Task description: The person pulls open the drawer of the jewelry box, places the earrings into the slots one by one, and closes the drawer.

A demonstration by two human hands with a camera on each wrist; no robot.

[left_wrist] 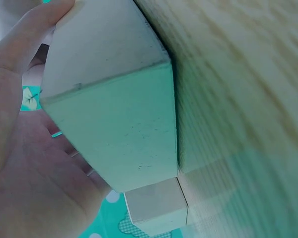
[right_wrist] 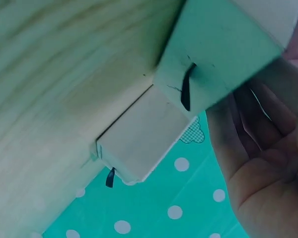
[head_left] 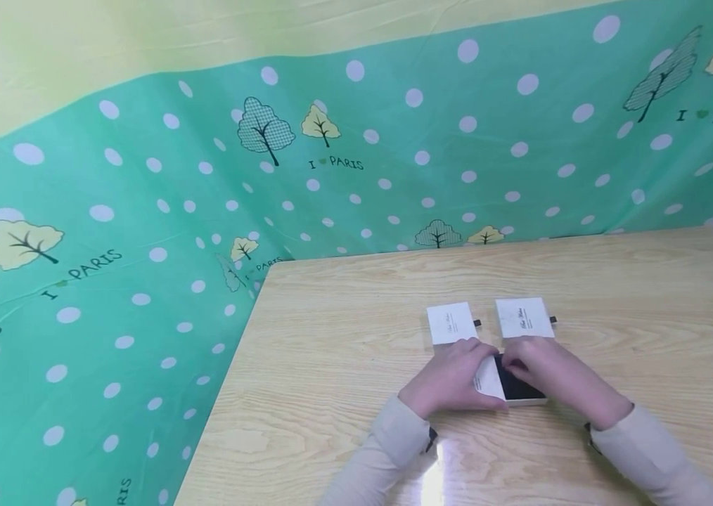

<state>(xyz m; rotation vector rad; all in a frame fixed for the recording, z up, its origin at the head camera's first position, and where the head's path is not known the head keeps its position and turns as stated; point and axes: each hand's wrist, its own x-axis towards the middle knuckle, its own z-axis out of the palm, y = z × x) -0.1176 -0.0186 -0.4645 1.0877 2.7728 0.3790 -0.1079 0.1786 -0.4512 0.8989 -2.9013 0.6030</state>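
A white drawer-style box [head_left: 489, 381] lies on the table, pulled partly out so that its black inside [head_left: 519, 386] shows. My left hand [head_left: 454, 376] grips the box's sleeve, thumb along the near side and fingers across the far side. In the left wrist view the thumb lies against the white box [left_wrist: 114, 119]. My right hand [head_left: 540, 362] bends its fingers down at the black inside; whether they pinch anything is hidden. The right wrist view shows a black ribbon tab [right_wrist: 187, 89] on the box's end face, with the right hand [right_wrist: 268, 148] above it.
Two more white boxes stand behind the hands, the left box [head_left: 451, 322] and the right box [head_left: 523, 316], each with a dark tab on its right side. The wooden table [head_left: 318, 365] ends at a green dotted curtain [head_left: 356, 204].
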